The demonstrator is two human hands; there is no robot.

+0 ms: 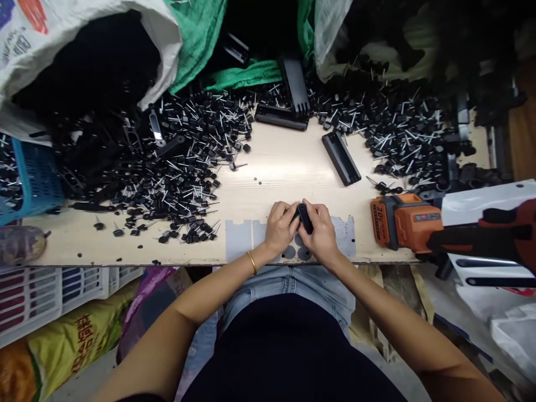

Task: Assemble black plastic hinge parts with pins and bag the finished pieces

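My left hand (280, 226) and my right hand (321, 230) meet at the near edge of the wooden table (285, 167), both closed around one small black plastic part (305, 218). The part sits between my fingertips, just above a grey plate (243, 237) fixed to the table edge. A gold bangle is on my left wrist. A large heap of black knobs with metal pins (184, 156) lies to the left of my hands, and a second heap (397, 134) lies at the back right.
An orange and black cordless driver (410, 223) lies to the right of my hands. Long black plastic pieces (341, 158) lie at the back centre. A blue basket (36, 178) stands at the left edge. White and green sacks (84, 33) line the back.
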